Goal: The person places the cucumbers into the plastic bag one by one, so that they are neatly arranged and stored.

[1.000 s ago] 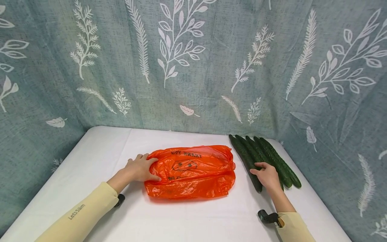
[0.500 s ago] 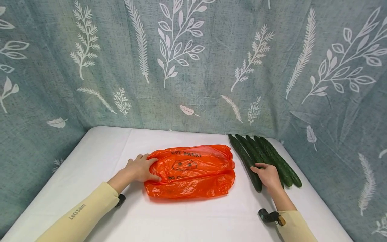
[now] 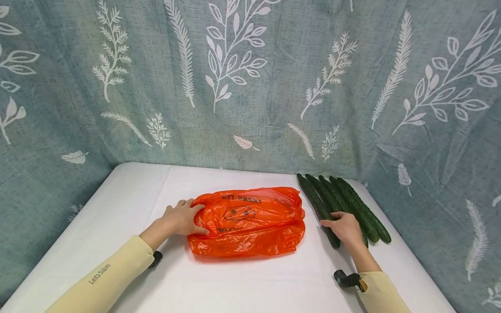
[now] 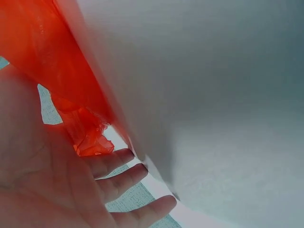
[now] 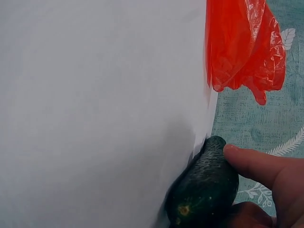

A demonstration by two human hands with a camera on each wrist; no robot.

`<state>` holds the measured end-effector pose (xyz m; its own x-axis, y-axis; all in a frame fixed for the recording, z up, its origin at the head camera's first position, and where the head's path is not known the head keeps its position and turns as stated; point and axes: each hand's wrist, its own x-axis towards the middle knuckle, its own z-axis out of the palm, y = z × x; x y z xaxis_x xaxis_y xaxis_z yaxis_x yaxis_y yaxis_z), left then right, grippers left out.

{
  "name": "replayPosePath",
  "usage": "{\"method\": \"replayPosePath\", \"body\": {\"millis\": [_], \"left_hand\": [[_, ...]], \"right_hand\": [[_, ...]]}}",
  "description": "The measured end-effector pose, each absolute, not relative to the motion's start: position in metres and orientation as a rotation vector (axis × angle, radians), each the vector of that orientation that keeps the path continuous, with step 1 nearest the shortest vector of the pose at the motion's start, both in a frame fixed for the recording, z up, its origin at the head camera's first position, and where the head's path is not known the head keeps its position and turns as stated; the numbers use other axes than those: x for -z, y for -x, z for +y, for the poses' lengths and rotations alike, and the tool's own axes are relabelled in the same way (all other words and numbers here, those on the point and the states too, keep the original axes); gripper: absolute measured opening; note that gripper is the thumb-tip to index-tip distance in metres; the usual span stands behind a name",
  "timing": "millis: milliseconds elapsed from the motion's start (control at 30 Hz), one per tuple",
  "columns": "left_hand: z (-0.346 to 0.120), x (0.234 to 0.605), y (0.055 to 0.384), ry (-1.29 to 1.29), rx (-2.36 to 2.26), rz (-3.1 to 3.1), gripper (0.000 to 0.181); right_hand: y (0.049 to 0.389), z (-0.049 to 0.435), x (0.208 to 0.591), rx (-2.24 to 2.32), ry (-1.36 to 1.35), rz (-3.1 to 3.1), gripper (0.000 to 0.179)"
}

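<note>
A crumpled red plastic bag with dark printing lies in the middle of the white table. At its left end rests my left hand, thumb and forefinger spread against the plastic. Its other fingers are extended at the tabletop in the left wrist view. On the right, several dark green cucumbers lie side by side. Over their near part is my right hand. Its thumb reaches across the leftmost cucumber, touching it in the right wrist view. My other right fingers are mostly hidden.
A leaf-patterned green curtain hangs behind the table and along both sides. Black wrist cameras are strapped below each hand. White tabletop separates the bag from the cucumbers.
My right thumb has shifted slightly left across the leftmost cucumber, widening its gap from the forefinger. My left hand, the bag and the cucumbers stay where they were.
</note>
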<state>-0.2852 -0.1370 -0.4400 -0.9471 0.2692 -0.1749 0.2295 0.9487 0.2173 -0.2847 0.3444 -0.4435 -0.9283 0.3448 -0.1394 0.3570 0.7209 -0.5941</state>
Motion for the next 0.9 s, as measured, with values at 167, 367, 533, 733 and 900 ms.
{"method": "replayPosePath", "body": {"millis": [167,367,533,733,900], "left_hand": [[-0.1359,0.4400,0.2862,-0.367,-0.288,2.893,0.092],[-0.1357,0.4415,0.2888,-0.360,-0.267,2.893,0.092],[-0.1355,0.4412,0.2881,-0.358,-0.269,2.891,0.092],[-0.1339,0.4421,0.2876,-0.352,-0.261,2.884,0.094],[-0.1334,0.4407,0.2890,-0.339,-0.298,2.911,0.092]], "right_hand": [[0.2863,0.3432,0.4456,1.018,-0.585,2.910,0.059],[0.2879,0.3414,0.4439,0.909,-0.540,2.957,0.064],[0.2900,0.3397,0.4434,0.832,-0.517,2.994,0.064],[0.2884,0.3417,0.4460,1.052,-0.550,2.885,0.040],[0.2895,0.3400,0.4472,1.084,-0.550,2.865,0.043]]}}
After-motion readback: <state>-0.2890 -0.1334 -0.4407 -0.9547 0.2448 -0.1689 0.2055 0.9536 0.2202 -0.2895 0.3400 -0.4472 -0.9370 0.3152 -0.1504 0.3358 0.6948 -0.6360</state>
